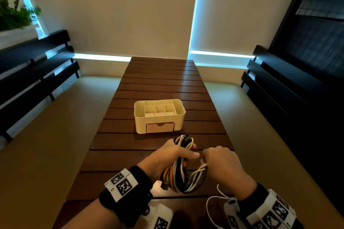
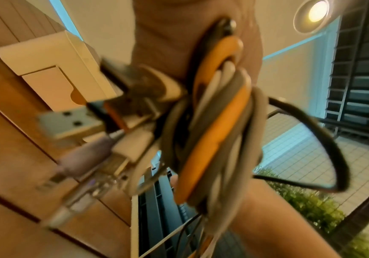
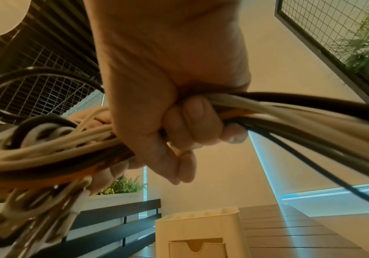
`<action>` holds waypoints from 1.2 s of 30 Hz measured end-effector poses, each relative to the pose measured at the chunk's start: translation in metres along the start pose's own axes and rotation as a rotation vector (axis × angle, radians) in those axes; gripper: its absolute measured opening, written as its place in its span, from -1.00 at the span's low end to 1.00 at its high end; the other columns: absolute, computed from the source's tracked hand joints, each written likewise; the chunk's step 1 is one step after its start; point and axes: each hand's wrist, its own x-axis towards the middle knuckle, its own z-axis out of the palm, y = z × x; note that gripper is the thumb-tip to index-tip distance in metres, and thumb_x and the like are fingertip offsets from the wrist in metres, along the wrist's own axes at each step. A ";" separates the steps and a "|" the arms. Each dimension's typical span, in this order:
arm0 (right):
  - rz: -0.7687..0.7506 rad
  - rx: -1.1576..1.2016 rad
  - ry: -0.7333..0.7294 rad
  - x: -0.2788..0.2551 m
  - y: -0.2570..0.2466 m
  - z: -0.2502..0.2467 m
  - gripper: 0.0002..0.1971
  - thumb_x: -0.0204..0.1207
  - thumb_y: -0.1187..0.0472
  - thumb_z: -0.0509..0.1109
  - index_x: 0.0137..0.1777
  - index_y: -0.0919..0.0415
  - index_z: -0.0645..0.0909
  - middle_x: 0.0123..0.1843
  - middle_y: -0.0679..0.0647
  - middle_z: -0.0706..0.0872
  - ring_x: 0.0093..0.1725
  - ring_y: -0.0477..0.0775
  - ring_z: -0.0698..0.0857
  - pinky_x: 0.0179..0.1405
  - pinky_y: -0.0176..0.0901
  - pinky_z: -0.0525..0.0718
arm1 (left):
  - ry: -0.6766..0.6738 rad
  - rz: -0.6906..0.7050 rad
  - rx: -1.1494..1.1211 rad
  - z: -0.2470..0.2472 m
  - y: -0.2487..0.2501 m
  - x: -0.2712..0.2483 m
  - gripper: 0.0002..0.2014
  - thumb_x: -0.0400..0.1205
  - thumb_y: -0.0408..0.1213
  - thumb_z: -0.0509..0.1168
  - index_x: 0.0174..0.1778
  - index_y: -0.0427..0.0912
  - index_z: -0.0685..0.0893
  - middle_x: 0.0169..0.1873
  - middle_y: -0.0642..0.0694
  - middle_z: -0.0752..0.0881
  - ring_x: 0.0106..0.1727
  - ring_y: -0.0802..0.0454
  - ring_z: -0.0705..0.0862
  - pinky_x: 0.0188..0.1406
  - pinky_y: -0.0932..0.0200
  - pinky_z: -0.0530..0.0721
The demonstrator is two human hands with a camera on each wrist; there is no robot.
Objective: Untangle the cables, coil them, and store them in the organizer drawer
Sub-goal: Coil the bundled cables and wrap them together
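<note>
Black-and-white square code tags (image 1: pixel 122 184) sit on the band at my left wrist, and more of them on my right wrist; they are patterns only, with no words I can read. My left hand (image 1: pixel 168 158) is raised over the near end of the slatted wooden table (image 1: pixel 160 83), palm turned inward, its fingers curled round the bundle of cables (image 1: pixel 183 171), which loops out above and below my grip in white, grey, black and orange strands. From the left wrist view a cluster of plugs (image 2: pixel 86 132) hangs off the bundle, among them a metal USB end; they are blurred. Beyond my hands, at the middle of the table, stands the cream organizer (image 1: pixel 159 115); its open top compartments look bare from here, and the small drawer (image 1: pixel 160 128) in its front is pushed in. To the right, my right hand (image 1: pixel 222 165) is knuckles up, fingers clamped on the other side of the same bundle, the strands running out past my thumb. A thin white cord (image 1: pixel 212 208) loops near that wrist.
</note>
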 end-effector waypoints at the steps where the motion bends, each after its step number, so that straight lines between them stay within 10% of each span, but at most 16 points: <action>1: -0.005 -0.029 -0.017 0.000 0.000 0.001 -0.87 0.58 0.10 0.19 -0.11 0.08 0.54 0.03 0.11 0.71 0.08 0.20 0.66 -0.22 -0.13 0.36 | -0.005 -0.013 0.049 0.004 -0.001 0.002 -0.80 0.49 -0.53 0.40 -0.03 -0.28 0.59 -0.57 0.00 0.61 -0.60 0.16 0.57 -0.56 0.31 0.56; 15: -0.163 0.061 0.050 0.001 0.003 0.011 -0.61 0.51 0.13 0.28 0.28 0.10 0.24 -0.18 0.00 0.59 -0.19 0.14 0.57 -0.18 -0.13 0.37 | -0.175 -0.260 0.378 0.013 -0.012 0.019 -0.87 0.43 -0.31 0.49 -0.20 -0.23 0.69 -0.35 -0.04 0.78 -0.37 0.13 0.72 -0.34 0.28 0.60; 20: -0.008 0.239 0.036 0.000 0.027 0.012 -0.37 0.34 0.10 0.51 0.36 -0.07 0.28 0.25 -0.16 0.49 0.36 -0.05 0.40 0.33 -0.08 0.26 | -0.035 -0.225 0.385 0.008 -0.023 0.022 -0.83 0.31 -0.29 0.48 -0.23 -0.23 0.72 -0.33 -0.07 0.74 -0.40 0.10 0.68 -0.26 0.19 0.61; 23: 0.195 0.732 0.014 -0.024 0.040 0.017 -0.60 0.38 0.04 0.51 0.17 -0.04 0.45 0.14 -0.10 0.58 0.06 -0.13 0.60 0.01 -0.27 0.58 | 0.062 -0.163 0.350 0.007 -0.032 0.022 -0.87 0.32 -0.33 0.49 -0.27 -0.22 0.70 -0.42 -0.02 0.70 -0.43 0.12 0.66 -0.27 0.19 0.59; 27: 0.257 1.219 -0.499 -0.045 0.014 0.040 -0.65 0.56 -0.14 0.14 0.07 0.09 0.57 -0.42 0.00 0.64 -0.55 -0.18 0.57 -0.53 -0.39 0.44 | 0.100 -0.108 0.216 0.014 -0.040 0.023 -0.81 0.24 -0.33 0.53 -0.36 -0.21 0.64 -0.49 -0.05 0.65 -0.48 0.06 0.63 -0.33 0.14 0.57; 36: 0.273 1.558 -0.298 -0.045 0.008 0.050 -0.80 0.58 0.26 0.27 0.15 0.26 0.61 -0.28 0.11 0.74 -0.53 -0.09 0.59 -0.59 -0.35 0.48 | -0.073 -0.088 -0.236 0.020 -0.045 0.016 -0.87 0.53 -0.45 0.37 -0.06 -0.44 0.68 -0.46 -0.13 0.76 -0.44 0.03 0.74 -0.39 0.17 0.71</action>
